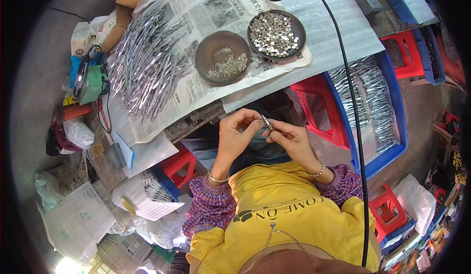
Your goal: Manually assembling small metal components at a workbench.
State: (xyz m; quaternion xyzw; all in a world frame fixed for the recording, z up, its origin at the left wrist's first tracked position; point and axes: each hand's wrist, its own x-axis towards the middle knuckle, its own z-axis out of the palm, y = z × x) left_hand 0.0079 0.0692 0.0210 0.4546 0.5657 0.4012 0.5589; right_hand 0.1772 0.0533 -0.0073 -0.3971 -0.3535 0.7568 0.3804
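My left hand and my right hand meet over my lap, just off the near edge of the table. Between their fingertips is a small silvery metal piece, pinched from both sides; its exact kind is too small to make out. Beyond my hands, a brown round dish holds a heap of tiny metal pins. Touching distance to its right, a dark dish is filled with small shiny round metal pieces. On the left, a large pile of long thin silvery metal pieces lies on newspaper.
A blue tray of similar metal pieces rests on red stools at the right. A black cable hangs down across the view. A green box and a tool with a cord sit at the table's left edge.
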